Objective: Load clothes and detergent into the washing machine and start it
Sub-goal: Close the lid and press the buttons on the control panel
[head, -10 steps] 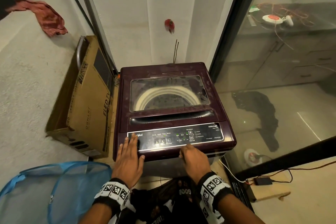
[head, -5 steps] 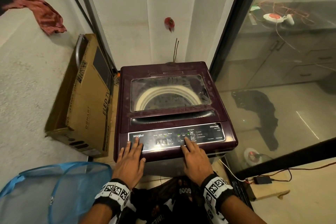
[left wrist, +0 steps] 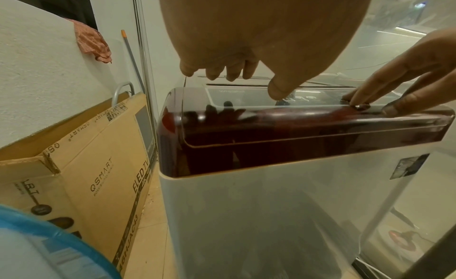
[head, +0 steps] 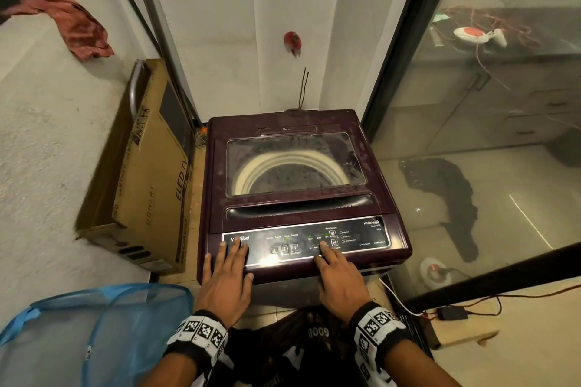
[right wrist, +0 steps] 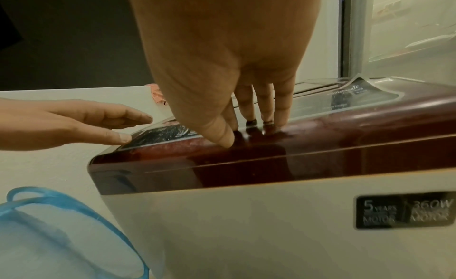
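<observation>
The washing machine (head: 298,122) has a maroon top, and its glass lid (head: 295,163) is down over the white tub rim. My left hand (head: 234,248) lies flat and open on the left end of the control panel (head: 361,234), over the brand name. My right hand (head: 325,253) reaches onto the panel's middle, its straight fingertips touching near the option buttons. In the left wrist view my left hand (left wrist: 222,72) hovers at the panel's edge and the right hand (left wrist: 365,101) presses down. The right wrist view shows my right hand's fingertips (right wrist: 256,121) on the glossy front rim (right wrist: 333,142). The load inside is hidden.
A tall cardboard TV box (head: 147,173) leans against the wall left of the machine. A blue mesh laundry basket (head: 94,339) stands at my lower left. A glass partition (head: 471,166) closes off the right side, with cables and an adapter (head: 449,313) on the floor below it.
My right hand's fingers have stretched from the machine's front edge onto the middle of the control panel. The left hand has stayed on the panel's left end.
</observation>
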### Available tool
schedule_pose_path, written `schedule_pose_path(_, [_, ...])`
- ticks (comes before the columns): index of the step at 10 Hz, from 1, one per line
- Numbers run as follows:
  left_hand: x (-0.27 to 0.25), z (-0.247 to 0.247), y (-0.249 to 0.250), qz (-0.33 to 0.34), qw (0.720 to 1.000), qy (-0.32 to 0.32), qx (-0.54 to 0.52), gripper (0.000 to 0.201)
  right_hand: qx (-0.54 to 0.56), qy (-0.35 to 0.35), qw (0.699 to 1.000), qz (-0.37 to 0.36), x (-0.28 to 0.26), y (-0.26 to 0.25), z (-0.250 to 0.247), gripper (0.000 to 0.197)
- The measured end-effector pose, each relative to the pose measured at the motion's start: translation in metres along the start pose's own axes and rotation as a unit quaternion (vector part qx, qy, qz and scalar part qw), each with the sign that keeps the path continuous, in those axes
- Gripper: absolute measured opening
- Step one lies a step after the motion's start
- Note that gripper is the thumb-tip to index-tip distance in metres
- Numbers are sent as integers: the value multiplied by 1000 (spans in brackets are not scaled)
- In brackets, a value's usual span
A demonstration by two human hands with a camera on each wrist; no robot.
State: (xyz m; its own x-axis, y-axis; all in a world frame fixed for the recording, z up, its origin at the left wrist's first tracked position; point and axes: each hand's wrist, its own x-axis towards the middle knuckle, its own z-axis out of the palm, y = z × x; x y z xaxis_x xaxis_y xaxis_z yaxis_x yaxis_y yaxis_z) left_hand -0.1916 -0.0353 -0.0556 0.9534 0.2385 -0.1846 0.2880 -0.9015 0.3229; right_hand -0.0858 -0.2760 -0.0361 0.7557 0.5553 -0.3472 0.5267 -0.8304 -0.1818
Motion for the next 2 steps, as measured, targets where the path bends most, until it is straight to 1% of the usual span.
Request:
schedule_pose_path(1, [16,-10,1,13,1000,20,11,66,24,14,1000,-1,13,6,-12,45])
schedule_pose_path(2, [38,-29,7,25,999,47,8,70,25,42,999,3,26,14,-34,32])
